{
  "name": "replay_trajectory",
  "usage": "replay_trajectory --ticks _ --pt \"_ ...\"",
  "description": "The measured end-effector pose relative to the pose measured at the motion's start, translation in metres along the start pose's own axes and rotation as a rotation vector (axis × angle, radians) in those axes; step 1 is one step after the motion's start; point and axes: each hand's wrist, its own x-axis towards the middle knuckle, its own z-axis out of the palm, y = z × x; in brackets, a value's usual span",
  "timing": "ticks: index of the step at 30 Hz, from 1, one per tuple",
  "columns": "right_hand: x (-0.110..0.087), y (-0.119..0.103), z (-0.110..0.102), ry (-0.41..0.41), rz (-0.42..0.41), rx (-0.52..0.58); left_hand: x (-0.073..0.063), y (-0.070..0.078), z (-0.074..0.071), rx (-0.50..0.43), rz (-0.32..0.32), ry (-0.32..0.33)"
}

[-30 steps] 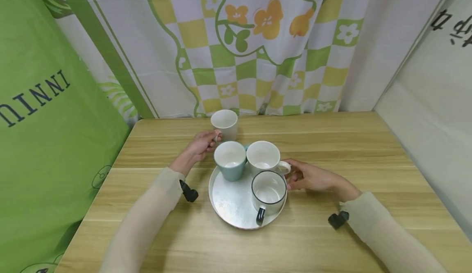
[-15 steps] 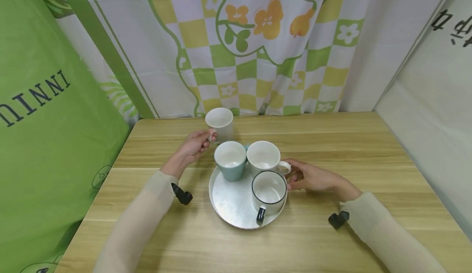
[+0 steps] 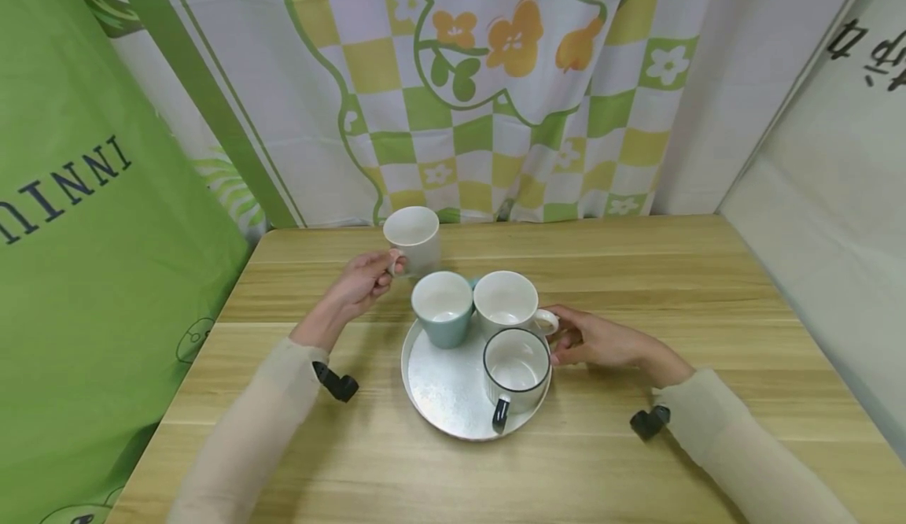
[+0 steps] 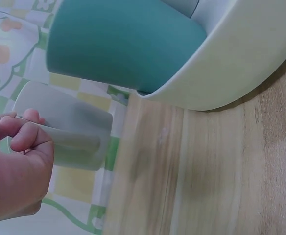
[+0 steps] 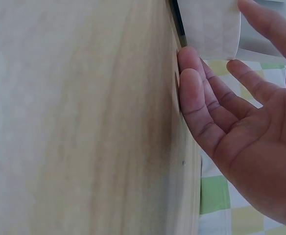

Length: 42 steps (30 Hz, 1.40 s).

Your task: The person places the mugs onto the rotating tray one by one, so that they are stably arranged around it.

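My left hand (image 3: 361, 280) pinches the handle of a white mug (image 3: 418, 245) behind the tray's left side. In the left wrist view that mug (image 4: 79, 122) looks raised off the table. A round silver-white tray (image 3: 446, 390) bears a light teal mug (image 3: 446, 323), a plain white mug (image 3: 506, 304) and a white mug with a black rim and handle (image 3: 517, 367). My right hand (image 3: 602, 339) is at the tray's right edge, beside the latter two mugs. In the right wrist view, its fingers (image 5: 192, 90) are relaxed and loosely bent near the rim.
A wooden table (image 3: 637, 469) lies under everything. A patterned curtain (image 3: 510, 154) hangs along its back edge. Green fabric (image 3: 106, 272) borders the left side and a white sheet (image 3: 828, 217) the right.
My left hand has moved left and slightly toward me, carrying the white mug left, away from the teal mug. The right hand, the tray and its mugs stay in place.
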Motion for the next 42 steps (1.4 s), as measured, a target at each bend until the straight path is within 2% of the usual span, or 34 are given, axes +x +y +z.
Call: replay_trajectory --ticks 20,34,42 --pt "0.001 -0.002 -0.002 0.006 0.024 -0.012 -0.041 0.021 -0.003 0.009 0.035 -0.034" --pt "0.0 -0.001 -0.001 0.005 0.021 -0.015 -0.073 0.034 -0.002 0.059 0.045 -0.042" --pt "0.0 0.0 0.0 0.001 0.014 0.002 -0.089 0.042 -0.001 0.029 0.06 -0.047"
